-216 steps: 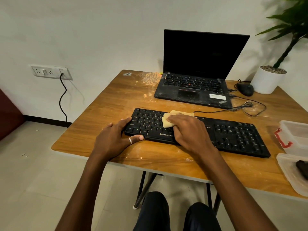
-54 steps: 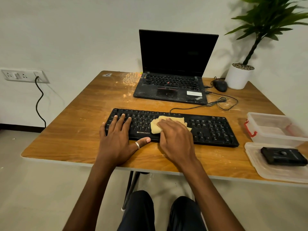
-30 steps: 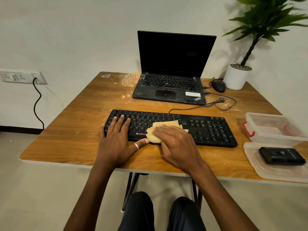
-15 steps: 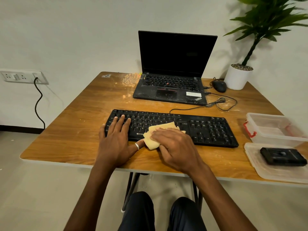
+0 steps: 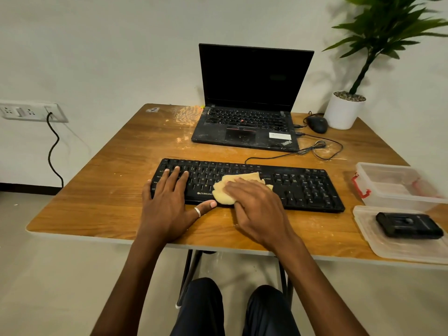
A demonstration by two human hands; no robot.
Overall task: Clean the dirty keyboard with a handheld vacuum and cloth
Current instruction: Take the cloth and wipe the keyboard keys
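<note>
Counter of dusty brown wood [image 5: 97,202] carries the long black plastic keyboard [image 5: 303,185], which lies flat near the front edge, straight ahead of me. I judge it light and rigid, likely to skate on the smooth wood, with keycaps a cloth could catch on, so it wants bracing from above at one end rather than lifting. My left hand [image 5: 167,204] does that: fingers straight and spread on the left-end keys, thumb along the front rim, gripping nothing. My right hand [image 5: 257,209] lies flattened, fingers nearly straight, pressing the small, soft, pale yellow cloth [image 5: 225,195] onto the middle keys and front rim. Limp and prone to bunching, I reckon, it is best pinned under the fingertips.
</note>
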